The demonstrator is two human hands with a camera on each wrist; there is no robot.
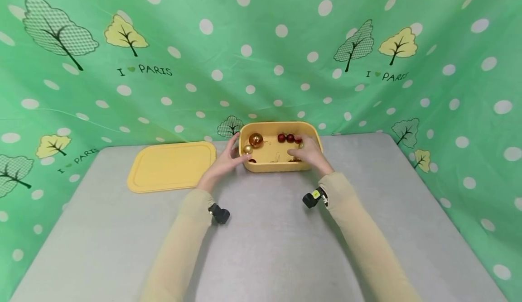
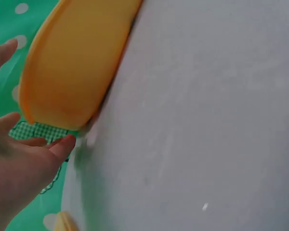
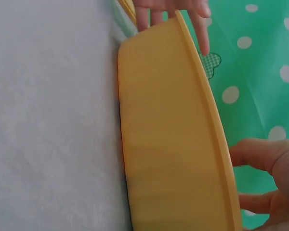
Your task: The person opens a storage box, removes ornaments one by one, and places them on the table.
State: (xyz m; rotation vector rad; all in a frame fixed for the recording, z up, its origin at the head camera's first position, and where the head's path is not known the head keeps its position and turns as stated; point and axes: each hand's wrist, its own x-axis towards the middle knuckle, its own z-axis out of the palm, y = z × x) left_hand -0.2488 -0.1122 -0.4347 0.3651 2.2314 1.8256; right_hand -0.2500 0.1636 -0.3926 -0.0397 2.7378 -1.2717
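Observation:
A yellow open box (image 1: 279, 167) stands at the back of the table with several shiny ball ornaments in it. At its left end lie a large copper-coloured ball (image 1: 256, 140) and a small gold ball (image 1: 248, 149). Small dark red balls (image 1: 282, 138) sit along the far wall. My left hand (image 1: 226, 159) is at the box's left end, fingers spread, thumb by the near corner. My right hand (image 1: 311, 151) reaches over the near wall into the right part, thumb and fingers apart around the balls there. The wall hides its fingertips in the right wrist view.
A flat yellow lid (image 1: 173, 166) lies on the grey table (image 1: 269, 238), left of the box. Behind the box hangs a green polka-dot cloth (image 1: 261, 71), which also runs along both sides.

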